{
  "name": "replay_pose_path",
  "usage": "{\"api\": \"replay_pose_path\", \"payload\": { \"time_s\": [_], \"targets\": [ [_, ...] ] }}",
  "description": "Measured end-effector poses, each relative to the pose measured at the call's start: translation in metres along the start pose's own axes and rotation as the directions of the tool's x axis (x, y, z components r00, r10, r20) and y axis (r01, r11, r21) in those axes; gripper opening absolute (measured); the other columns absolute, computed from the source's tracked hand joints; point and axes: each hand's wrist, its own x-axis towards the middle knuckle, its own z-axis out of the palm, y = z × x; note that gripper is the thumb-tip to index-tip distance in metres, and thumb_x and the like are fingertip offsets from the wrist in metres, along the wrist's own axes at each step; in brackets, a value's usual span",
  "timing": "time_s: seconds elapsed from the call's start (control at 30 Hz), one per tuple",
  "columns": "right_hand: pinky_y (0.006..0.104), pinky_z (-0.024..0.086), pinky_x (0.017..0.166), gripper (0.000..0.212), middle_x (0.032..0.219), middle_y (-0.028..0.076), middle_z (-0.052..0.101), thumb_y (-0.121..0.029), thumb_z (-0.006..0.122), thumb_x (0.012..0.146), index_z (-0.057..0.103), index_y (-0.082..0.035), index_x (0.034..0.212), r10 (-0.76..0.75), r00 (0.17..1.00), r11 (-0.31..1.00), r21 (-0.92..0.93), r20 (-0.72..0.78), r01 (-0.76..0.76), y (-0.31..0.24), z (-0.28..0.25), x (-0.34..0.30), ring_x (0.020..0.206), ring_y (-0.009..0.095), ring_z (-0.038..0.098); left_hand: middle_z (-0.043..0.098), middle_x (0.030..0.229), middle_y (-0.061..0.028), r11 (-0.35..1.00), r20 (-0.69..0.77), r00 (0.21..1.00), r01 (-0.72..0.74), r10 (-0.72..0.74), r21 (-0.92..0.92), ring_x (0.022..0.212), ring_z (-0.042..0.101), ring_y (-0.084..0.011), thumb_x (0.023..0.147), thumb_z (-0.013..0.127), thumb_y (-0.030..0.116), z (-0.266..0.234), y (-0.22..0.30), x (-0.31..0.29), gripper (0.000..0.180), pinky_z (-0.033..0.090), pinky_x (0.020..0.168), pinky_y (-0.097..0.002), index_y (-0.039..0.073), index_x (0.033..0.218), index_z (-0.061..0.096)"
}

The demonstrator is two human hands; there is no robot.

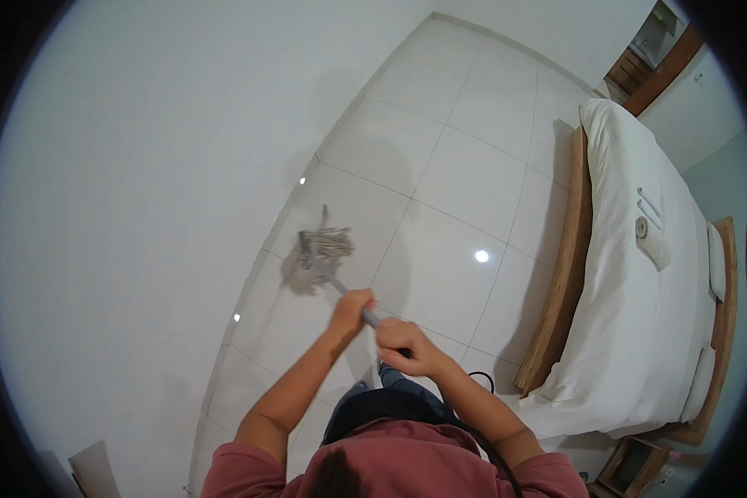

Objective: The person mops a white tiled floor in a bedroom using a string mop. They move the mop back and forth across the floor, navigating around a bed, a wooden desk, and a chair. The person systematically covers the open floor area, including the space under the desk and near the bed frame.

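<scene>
Both of my hands are wrapped round the grey handle of a string mop (328,243). My left hand (353,309) grips lower down the shaft, closer to the mop head. Just behind it, my right hand (405,344) closes over the upper end of the handle. The mop's greyish strands are spread on the white tiled floor (473,183), beside the foot of the left wall, and look slightly blurred. Part of the shaft shows between my two hands.
A white wall (158,166) runs along my left. To the right stands a bed (631,274) with a wooden frame and white cover, a rolled towel (642,228) on it. A wooden bedside unit (632,465) is at lower right. A doorway (647,50) opens at far right.
</scene>
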Motion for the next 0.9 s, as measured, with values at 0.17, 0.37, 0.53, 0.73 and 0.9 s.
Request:
{"api": "replay_pose_path", "payload": {
  "time_s": [0.17, 0.37, 0.53, 0.73, 0.9],
  "targets": [
    [0.0363, 0.03, 0.055, 0.029, 0.057, 0.01, 0.033, -0.003, 0.057, 0.079, 0.035, 0.0, 0.06, 0.106, 0.994, 0.994, 0.024, -0.02, -0.106, 0.063, 0.016, 0.041, 0.055, 0.026, 0.035, 0.053, 0.067, -0.0206, 0.989, -0.022, 0.991, 0.133, -0.132, 0.067, 0.064, 0.053, -0.0396, 0.079, 0.057, 0.002, -0.034, -0.063, 0.011, 0.014, 0.039, 0.055, -0.0416, 0.002, 0.069, 0.047],
    [0.0349, 0.035, 0.056, 0.016, 0.06, 0.01, 0.044, 0.001, 0.057, 0.078, 0.047, 0.002, 0.064, 0.181, 0.964, 0.981, -0.04, -0.192, -0.192, 0.034, -0.052, 0.053, 0.058, 0.024, 0.042, 0.056, 0.069, -0.0189, 0.998, -0.033, 0.998, 0.061, -0.062, -0.033, 0.071, 0.055, -0.0396, 0.082, 0.059, 0.011, 0.003, -0.032, 0.081, 0.013, 0.041, 0.061, -0.0455, 0.004, 0.074, 0.051],
    [0.0349, 0.038, 0.056, 0.011, 0.061, 0.01, 0.05, 0.004, 0.056, 0.075, 0.051, 0.002, 0.065, 0.174, 0.925, 0.928, -0.259, -0.337, -0.268, -0.039, -0.104, 0.035, 0.058, 0.024, 0.047, 0.057, 0.068, -0.0166, 0.953, 0.081, 0.969, -0.212, 0.234, -0.214, 0.069, 0.057, -0.0382, 0.081, 0.06, 0.012, 0.047, 0.046, 0.139, 0.015, 0.042, 0.061, -0.0459, 0.005, 0.073, 0.049],
    [0.0347, 0.04, 0.063, 0.014, 0.058, 0.009, 0.048, 0.001, 0.057, 0.069, 0.046, 0.0, 0.061, 0.152, 0.792, 0.799, -0.398, -0.592, -0.45, -0.056, -0.105, 0.044, 0.057, 0.025, 0.047, 0.053, 0.065, -0.0171, 0.833, 0.257, 0.839, -0.343, 0.48, -0.435, 0.065, 0.054, -0.0392, 0.081, 0.06, 0.01, 0.094, 0.086, 0.202, 0.019, 0.042, 0.058, -0.0448, 0.004, 0.07, 0.046],
    [0.0346, 0.041, 0.067, 0.017, 0.056, 0.007, 0.045, 0.001, 0.058, 0.066, 0.044, -0.004, 0.058, -0.028, 0.647, 0.8, -0.405, -0.762, -0.442, -0.011, -0.109, 0.067, 0.055, 0.026, 0.046, 0.052, 0.064, -0.0178, 0.817, 0.398, 0.777, -0.247, 0.488, -0.52, 0.064, 0.053, -0.0393, 0.08, 0.059, 0.008, 0.111, 0.074, 0.241, 0.017, 0.042, 0.057, -0.0449, 0.004, 0.069, 0.046]
  ]
}}
